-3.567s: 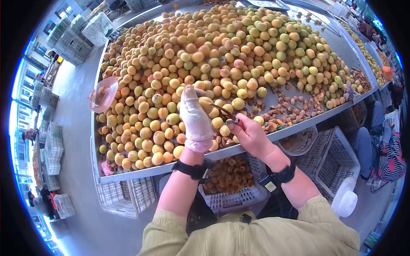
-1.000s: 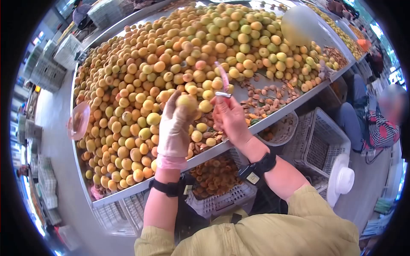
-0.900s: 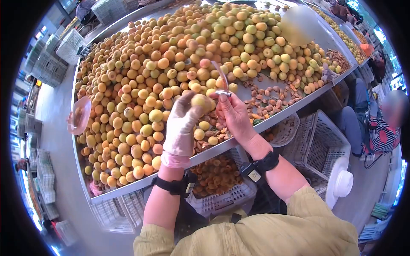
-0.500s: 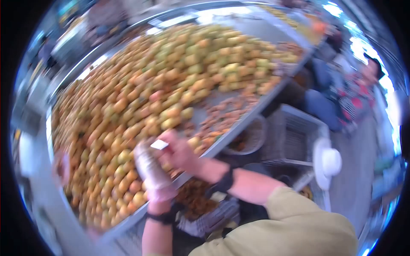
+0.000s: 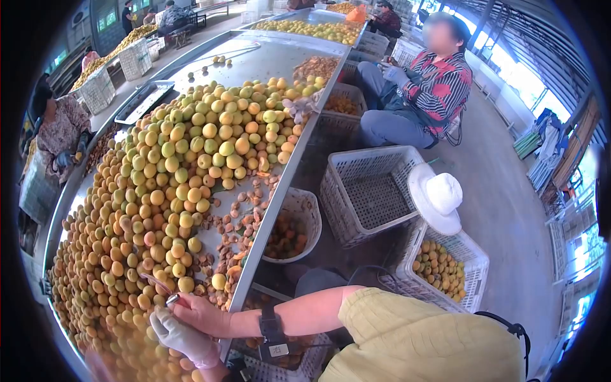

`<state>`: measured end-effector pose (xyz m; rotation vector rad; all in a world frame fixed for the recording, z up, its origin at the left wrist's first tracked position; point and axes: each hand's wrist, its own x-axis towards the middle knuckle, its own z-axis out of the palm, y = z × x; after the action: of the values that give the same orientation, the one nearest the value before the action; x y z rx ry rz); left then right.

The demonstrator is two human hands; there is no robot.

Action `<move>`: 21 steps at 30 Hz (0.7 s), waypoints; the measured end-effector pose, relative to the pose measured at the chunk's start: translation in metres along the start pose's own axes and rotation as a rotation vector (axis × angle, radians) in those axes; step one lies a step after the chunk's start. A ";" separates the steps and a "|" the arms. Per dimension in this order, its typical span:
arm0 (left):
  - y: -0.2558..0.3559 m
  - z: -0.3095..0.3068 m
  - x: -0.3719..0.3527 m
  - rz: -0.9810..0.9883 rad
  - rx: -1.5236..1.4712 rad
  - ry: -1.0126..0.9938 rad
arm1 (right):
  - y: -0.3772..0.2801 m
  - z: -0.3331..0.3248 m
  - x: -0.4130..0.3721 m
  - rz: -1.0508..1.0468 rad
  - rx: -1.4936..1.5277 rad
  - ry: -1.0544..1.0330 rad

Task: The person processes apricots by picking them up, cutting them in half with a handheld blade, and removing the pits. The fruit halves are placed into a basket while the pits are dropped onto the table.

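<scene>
Shows one dark character on the white label point(image 5: 279, 349), set on a small dark device point(image 5: 266, 350) beside the black band point(image 5: 272, 325) round the wrist behind the right hand point(image 5: 202, 315). Looks like 右, Chinese for "right", but appears too small and soft to confirm. Sits in dark strokes near the label's middle. Offers nothing else legible.

Bright daylight, strong fisheye edge distortion

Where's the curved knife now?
In the head view's lower left, the curved knife is in the right hand, beside the gloved left hand.
</scene>
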<state>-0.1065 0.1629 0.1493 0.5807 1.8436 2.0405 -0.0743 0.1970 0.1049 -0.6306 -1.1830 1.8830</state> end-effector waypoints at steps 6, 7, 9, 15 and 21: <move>-0.005 0.000 0.005 0.104 0.060 -0.091 | -0.019 -0.005 0.001 0.324 0.156 -0.086; -0.003 0.000 0.004 0.102 0.057 -0.090 | -0.023 -0.003 -0.001 0.325 0.153 -0.086; 0.001 0.001 0.004 0.114 0.159 -0.104 | -0.028 0.000 -0.005 0.443 0.299 -0.042; -0.014 -0.011 0.013 0.274 0.396 -0.134 | -0.050 -0.006 -0.006 0.722 0.429 -0.158; 0.008 0.013 0.000 -0.112 -0.177 -0.001 | -0.022 -0.016 0.007 -0.047 -0.404 0.000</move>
<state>-0.0995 0.1730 0.1583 0.4206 1.6337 2.0991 -0.0587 0.2162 0.1175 -0.8102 -1.5810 1.6143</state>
